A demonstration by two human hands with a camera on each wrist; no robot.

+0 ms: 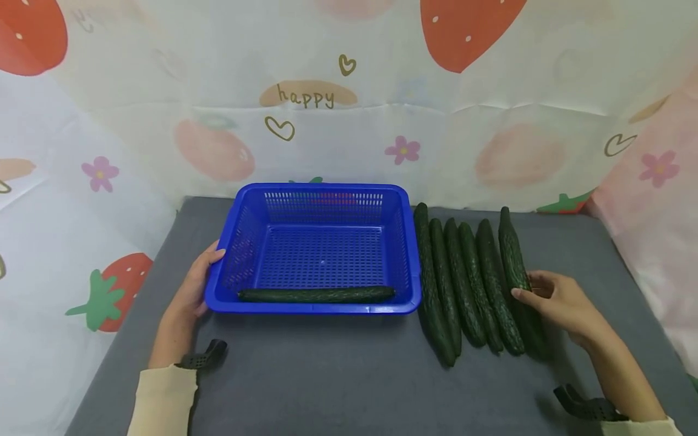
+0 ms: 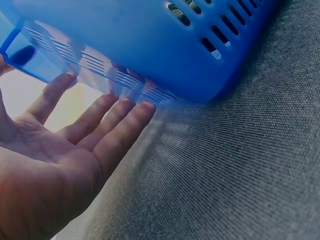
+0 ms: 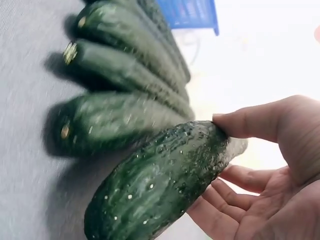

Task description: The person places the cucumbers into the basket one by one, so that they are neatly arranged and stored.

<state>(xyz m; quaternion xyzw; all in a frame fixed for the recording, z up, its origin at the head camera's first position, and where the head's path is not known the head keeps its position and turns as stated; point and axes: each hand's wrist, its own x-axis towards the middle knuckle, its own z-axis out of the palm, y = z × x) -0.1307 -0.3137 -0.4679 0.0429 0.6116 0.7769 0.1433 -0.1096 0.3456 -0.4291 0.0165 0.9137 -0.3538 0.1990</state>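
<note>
One cucumber in the blue basket, six out: right grip pinches the outermost cucumber, five other cucumbers line the tabletop; left hand, fingers straight, touches the basket.

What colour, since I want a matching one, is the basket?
The basket is a solid deep blue, rim included; the head view shows it best.

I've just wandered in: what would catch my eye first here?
Probably the bright blue basket, left of centre on the grey table, with one cucumber lying along its near side. To its right, five dark green cucumbers lie side by side, and the right hand holds a sixth cucumber at the row's right end. Behind, the printed backdrop shows big red strawberries.
</note>
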